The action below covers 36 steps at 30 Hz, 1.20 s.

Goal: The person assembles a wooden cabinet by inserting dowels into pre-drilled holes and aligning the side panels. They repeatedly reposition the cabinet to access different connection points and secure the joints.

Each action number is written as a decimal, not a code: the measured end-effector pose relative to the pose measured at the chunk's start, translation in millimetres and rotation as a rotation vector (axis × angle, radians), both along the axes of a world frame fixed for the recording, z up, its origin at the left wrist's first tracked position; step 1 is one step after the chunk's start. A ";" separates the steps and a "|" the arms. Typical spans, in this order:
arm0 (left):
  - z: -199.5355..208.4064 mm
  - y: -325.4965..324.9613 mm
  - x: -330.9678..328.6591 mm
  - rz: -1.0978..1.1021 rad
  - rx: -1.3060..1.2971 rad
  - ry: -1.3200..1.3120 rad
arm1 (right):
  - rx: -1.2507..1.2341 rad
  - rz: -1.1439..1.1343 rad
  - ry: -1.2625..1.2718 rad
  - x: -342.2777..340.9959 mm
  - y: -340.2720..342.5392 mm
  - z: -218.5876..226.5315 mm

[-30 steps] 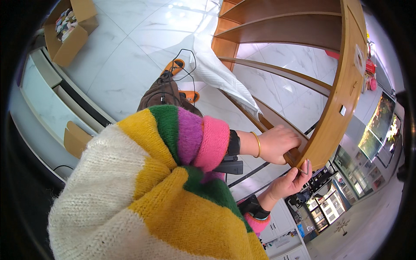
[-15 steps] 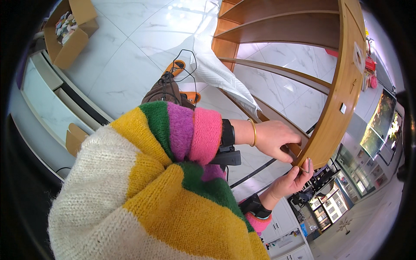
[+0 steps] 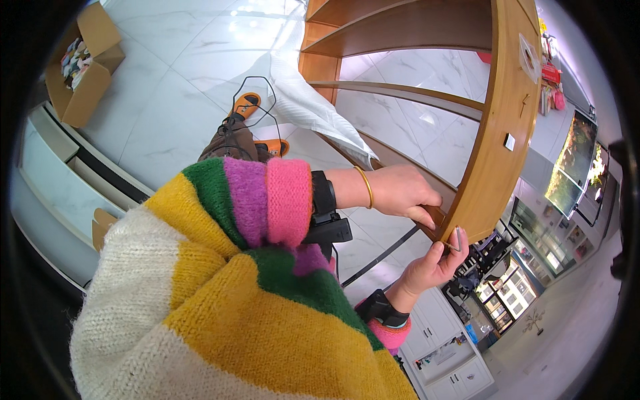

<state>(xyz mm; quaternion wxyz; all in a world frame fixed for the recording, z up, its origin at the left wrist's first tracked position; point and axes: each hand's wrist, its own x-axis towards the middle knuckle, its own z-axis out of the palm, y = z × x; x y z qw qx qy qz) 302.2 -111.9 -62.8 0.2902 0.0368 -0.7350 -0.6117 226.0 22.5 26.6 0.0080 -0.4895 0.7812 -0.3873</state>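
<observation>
A brown wooden shelf unit (image 3: 491, 133) lies tilted across the upper right. My left hand (image 3: 399, 191), wearing a gold bracelet, grips the lower corner of its frame, fingers curled over the inner side and thumb along the edge. Just below, my right hand (image 3: 430, 268) pinches a small bent metal rod, apparently a hex key (image 3: 452, 247), against the end of the side panel. Its tip is too small to make out. Black bands (image 3: 385, 310) circle both wrists.
White padded wrapping (image 3: 300, 100) runs along the unit's left side over marble tiles. A cardboard box (image 3: 87, 93) of mixed items stands far left, beside a white drawer unit (image 3: 63, 180). A black cable (image 3: 257, 80) loops near my orange shoes (image 3: 272, 147). White cabinets (image 3: 433, 333) lie lower right.
The whole view has shifted, so the shelf unit and both hands appear farther left. My left fingers have curled in slightly; both hands stay at the same corner.
</observation>
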 end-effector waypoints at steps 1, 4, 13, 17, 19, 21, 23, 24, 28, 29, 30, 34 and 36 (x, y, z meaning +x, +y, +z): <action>-0.4 0.1 -0.5 0.002 0.002 0.009 | 0.008 -0.001 0.012 0.3 -0.3 0.0; -1.7 0.3 -2.2 0.013 0.000 0.032 | 0.019 0.002 0.034 0.2 -0.8 0.8; -5.1 5.2 0.1 0.019 0.081 0.039 | 0.009 -0.008 0.037 1.4 1.5 -2.2; 1.4 9.8 1.1 0.109 0.090 0.137 | -0.012 -0.003 -0.015 -0.3 3.3 -4.7; 11.9 13.8 0.4 0.140 0.109 0.196 | 0.006 -0.011 0.025 -1.2 3.9 -4.4; 22.7 15.3 -1.9 0.128 0.186 0.177 | -0.001 -0.035 -0.004 -0.4 3.7 -5.3; 32.2 15.9 -6.2 0.100 0.249 0.064 | -0.023 -0.067 -0.050 0.4 2.6 -6.2; 34.4 15.9 -7.5 0.084 0.279 0.014 | -0.018 -0.053 -0.026 0.9 1.8 -6.7; 29.7 15.1 -11.1 0.146 0.192 0.078 | -0.009 -0.048 0.025 2.8 -0.9 -6.8; 26.7 14.1 -12.8 0.125 0.189 0.083 | 0.007 -0.033 0.049 2.7 -1.4 -6.1; 26.1 16.4 -13.4 0.135 0.219 0.094 | 0.010 -0.025 0.047 3.3 -1.4 -5.5; 27.2 21.8 -13.7 0.190 0.299 0.074 | -0.012 -0.036 0.036 6.6 -3.4 -7.1; 27.9 22.4 -11.5 0.211 0.334 0.070 | 0.001 -0.029 0.074 8.5 -3.9 -6.4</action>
